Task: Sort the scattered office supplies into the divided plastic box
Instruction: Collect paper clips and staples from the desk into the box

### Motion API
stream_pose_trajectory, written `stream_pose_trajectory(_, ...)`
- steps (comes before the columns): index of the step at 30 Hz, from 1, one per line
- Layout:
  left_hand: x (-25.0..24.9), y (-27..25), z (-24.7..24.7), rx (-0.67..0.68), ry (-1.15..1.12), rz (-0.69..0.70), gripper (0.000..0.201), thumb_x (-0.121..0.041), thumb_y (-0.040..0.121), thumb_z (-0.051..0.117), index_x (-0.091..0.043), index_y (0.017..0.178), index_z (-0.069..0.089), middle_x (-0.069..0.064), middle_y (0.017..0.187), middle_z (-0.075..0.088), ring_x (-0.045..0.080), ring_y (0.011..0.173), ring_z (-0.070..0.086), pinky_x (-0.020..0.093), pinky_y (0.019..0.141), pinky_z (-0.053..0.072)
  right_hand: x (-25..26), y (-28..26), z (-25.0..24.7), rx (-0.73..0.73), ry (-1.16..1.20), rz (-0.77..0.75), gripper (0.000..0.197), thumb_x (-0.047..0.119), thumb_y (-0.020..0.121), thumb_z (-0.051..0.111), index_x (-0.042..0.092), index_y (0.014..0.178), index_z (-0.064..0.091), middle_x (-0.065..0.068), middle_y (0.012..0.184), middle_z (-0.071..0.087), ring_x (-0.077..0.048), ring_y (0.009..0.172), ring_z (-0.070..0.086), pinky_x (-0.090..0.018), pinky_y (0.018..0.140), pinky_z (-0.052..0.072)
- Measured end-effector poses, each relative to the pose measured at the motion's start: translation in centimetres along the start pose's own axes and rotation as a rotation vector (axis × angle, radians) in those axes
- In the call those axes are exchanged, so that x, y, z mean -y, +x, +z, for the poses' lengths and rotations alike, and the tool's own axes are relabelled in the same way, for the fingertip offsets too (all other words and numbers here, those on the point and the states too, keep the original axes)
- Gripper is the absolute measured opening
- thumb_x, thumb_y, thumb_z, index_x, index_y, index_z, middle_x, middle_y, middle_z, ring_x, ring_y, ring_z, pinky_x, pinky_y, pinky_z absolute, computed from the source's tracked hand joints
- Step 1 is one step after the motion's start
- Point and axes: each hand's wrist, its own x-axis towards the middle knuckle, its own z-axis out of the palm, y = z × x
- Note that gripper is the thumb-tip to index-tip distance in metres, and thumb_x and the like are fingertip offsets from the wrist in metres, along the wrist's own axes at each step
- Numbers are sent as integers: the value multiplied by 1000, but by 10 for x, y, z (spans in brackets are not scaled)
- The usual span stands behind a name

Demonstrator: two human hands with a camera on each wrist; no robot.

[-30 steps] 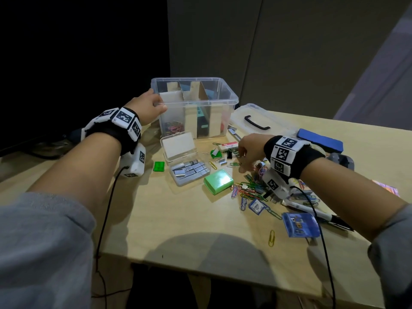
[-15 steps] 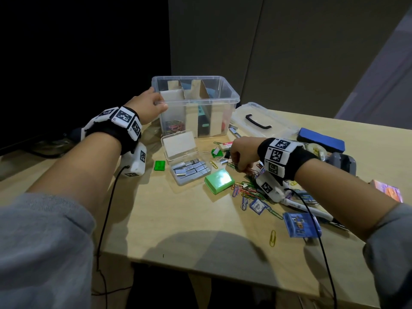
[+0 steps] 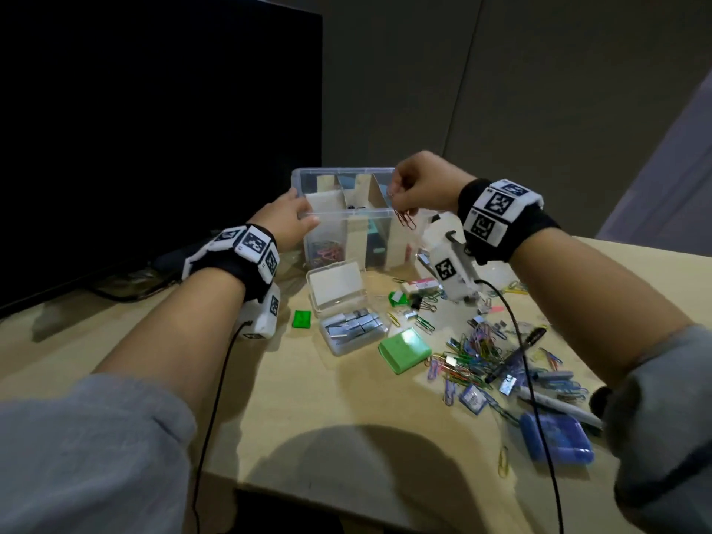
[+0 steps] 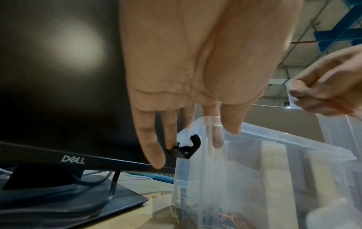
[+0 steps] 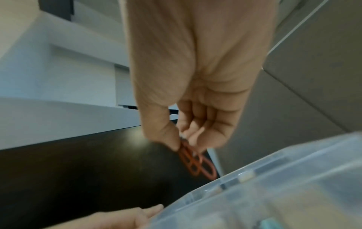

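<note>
Many paper clips (image 3: 476,350) beside marker (image 3: 516,352)

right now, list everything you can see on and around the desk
divided plastic box: one, clear, back of desk, cardboard dividers, coloured clips in its left compartment
red paper clips: a few, hanging from right hand at the box's near rim
paper clip pile: many, mixed colours, right of desk
staple case: one, clear, open, before the box
green box: one, mid desk
small green piece: one, left of staple case
blue case: one, near right edge
markers: two, right side
monitor: one, black, left of box
left hand: steadies the box's left corner
right hand: pinches the red clips
</note>
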Motion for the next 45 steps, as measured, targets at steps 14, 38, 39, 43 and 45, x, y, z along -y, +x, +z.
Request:
stream_pose_trajectory(14, 0, -1, -5, 47, -52, -51, 39, -38, 100, 47, -18, 132, 54, 3, 160, 17, 23, 140, 32, 36, 110, 30, 38, 86, 75, -150, -109, -5, 33, 14, 79, 74, 15, 107, 56, -8, 107, 63, -22, 91, 64, -38, 80, 57)
stream_pose_trajectory(38, -1, 4, 0, 14, 41, -34, 50, -38, 102, 42, -15, 146, 41, 7, 161, 15, 24, 146, 19, 32, 116, 18, -98, -57, 14, 266, -777, 282, 28, 14, 93, 52, 12, 116, 67, -9, 117, 64, -29, 105, 59, -32, 86, 46)
stream_pose_trajectory(39, -1, 4, 1, 0, 49, -29, 49, -37, 102, 42, -14, 146, 40, 7, 160, 17, 24, 146, 20, 33, 116, 19, -104, -59, 17, 327, -807, 298, 29, 17, 93, 53, 11, 119, 64, -10, 118, 64, -30, 107, 58, -32, 87, 47)
stream_pose_trajectory(43, 2, 8, 4, -10, 76, -24, 49, -37, 102, 42, -14, 145, 42, 7, 159, 22, 25, 144, 23, 35, 116, 20, -120, -52, 31, 437, -821, 325, 48, 40, 87, 64, 4, 119, 60, -14, 115, 64, -31, 100, 60, -36, 83, 49)
stream_pose_trajectory(45, 5, 10, 5, -8, 71, -21, 49, -38, 102, 43, -15, 145, 43, 6, 158, 24, 24, 144, 24, 36, 116, 21, -121, -45, 36, 439, -793, 334, 54, 51, 84, 65, 3, 109, 63, -11, 100, 65, -28, 85, 58, -35, 73, 49)
